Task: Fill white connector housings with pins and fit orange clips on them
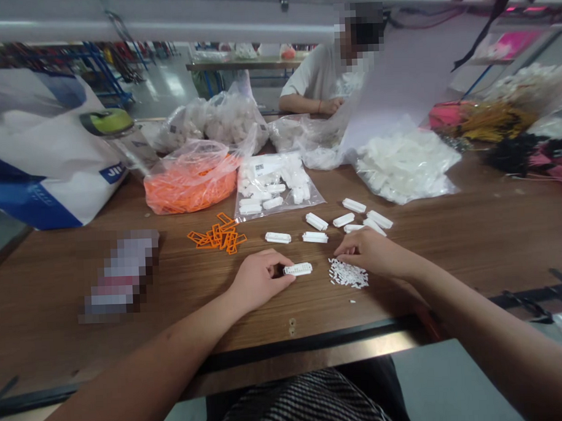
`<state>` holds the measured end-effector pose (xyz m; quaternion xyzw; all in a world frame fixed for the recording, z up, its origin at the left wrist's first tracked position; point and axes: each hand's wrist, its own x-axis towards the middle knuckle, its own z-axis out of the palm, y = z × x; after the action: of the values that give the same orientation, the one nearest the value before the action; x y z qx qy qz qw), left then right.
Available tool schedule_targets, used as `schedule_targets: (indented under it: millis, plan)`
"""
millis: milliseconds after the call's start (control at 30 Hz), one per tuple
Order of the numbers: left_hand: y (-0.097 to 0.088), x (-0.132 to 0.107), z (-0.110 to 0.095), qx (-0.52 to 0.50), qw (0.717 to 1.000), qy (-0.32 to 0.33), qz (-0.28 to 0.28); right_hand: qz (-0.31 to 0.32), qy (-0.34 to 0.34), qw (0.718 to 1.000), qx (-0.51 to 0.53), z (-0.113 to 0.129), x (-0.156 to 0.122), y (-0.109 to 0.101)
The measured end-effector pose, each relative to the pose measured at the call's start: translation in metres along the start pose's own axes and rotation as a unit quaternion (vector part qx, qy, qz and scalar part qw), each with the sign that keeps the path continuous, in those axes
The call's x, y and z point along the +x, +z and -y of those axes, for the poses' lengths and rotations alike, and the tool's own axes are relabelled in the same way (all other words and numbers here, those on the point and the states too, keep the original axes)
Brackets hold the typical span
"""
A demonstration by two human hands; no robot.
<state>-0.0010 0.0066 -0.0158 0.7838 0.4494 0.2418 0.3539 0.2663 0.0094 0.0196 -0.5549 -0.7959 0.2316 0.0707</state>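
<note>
White plastic, small and oblong: that's the white plastic piece [298,269] the left hand [260,279] is pinching by one end, thumb and fingertips closed on it. It lies flat and sideways just above the wooden table [471,241], close to the near edge, and its free end points toward the right hand. There's a row of tiny ridges or slots along the top face, but it's too small to make out more.

The right hand [370,251] is palm down with its fingers curled, tips right at the upper edge of a little heap of tiny white bits [348,274]. Can't tell if it has actually pinched one. The heap sits just beside the held piece, between the two hands.

Behind the hands, more of the same loose white pieces [315,237] are scattered in a rough arc. To their left there's a small pile of orange clips [220,234]. Further back sit a bag of orange clips [192,183], a flat clear bag of white pieces [275,186] and a bigger bag of white parts [403,163] off to the right. A white and blue shopping bag [39,151] stands at far left. Another person [322,80] sits across the table, hand near their own bags.
</note>
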Motion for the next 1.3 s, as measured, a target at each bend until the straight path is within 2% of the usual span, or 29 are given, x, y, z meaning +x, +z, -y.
schedule_targets:
  millis: [267,500,767,933,1133,1300]
  plan:
    - [0.0,0.001,-0.001,-0.004,1.0,-0.006,0.004,0.025,-0.024,0.999,0.008,-0.001,0.0,-0.005]
    - [-0.001,0.001,-0.002,-0.006,1.0,-0.002,0.004,0.01,-0.023,1.0,-0.017,0.004,0.0,-0.002]
    - [-0.001,0.001,-0.002,-0.013,1.0,-0.015,0.008,0.021,0.055,0.997,-0.058,0.017,0.0,-0.003]
    - [-0.001,0.001,-0.002,-0.009,1.0,-0.011,0.004,0.036,0.076,0.993,-0.081,0.023,0.005,-0.003]
    - [-0.001,0.001,-0.001,-0.008,1.0,-0.009,0.002,0.034,0.099,0.994,-0.038,0.011,0.01,0.005]
    - [0.0,0.001,0.0,-0.011,1.0,-0.004,0.003,0.011,0.109,0.993,0.031,0.007,0.001,0.004]
